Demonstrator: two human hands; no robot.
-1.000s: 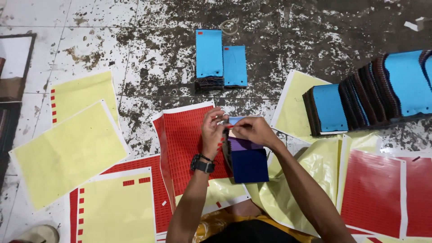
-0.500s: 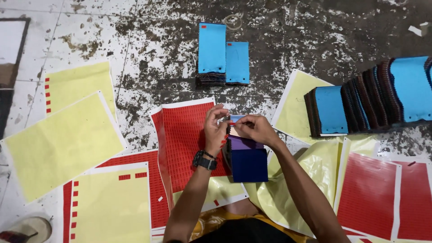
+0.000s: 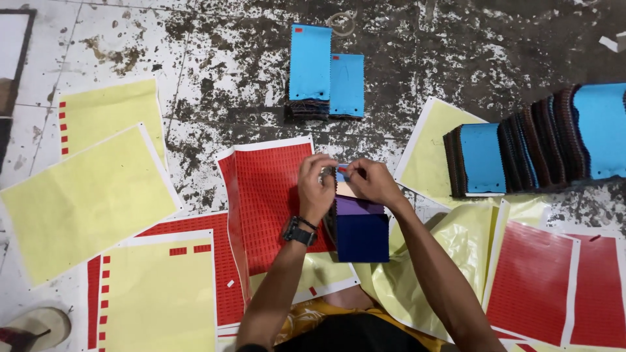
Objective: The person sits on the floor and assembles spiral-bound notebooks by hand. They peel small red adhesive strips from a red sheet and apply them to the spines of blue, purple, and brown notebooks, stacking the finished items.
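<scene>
Left hand (image 3: pixel 317 186) and right hand (image 3: pixel 370 181) both pinch closed on swatch stack (image 3: pixel 358 225) at its top edge, over red label sheet (image 3: pixel 267 202). Blue stacks (image 3: pixel 326 72) on floor beyond; yellow sheets (image 3: pixel 85 195) left.

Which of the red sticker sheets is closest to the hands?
The red sticker sheet lying directly under the left hand, almost fully red; the other red sheets lie farther off, at lower left and lower right.

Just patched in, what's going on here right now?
A person sits on a stained floor, both hands at the top edge of a stepped swatch stack of navy and purple pieces. The left hand steadies it; the right hand pinches a small red sticker there. A red sticker sheet lies beneath. Blue-topped swatch stacks sit farther off.
</scene>
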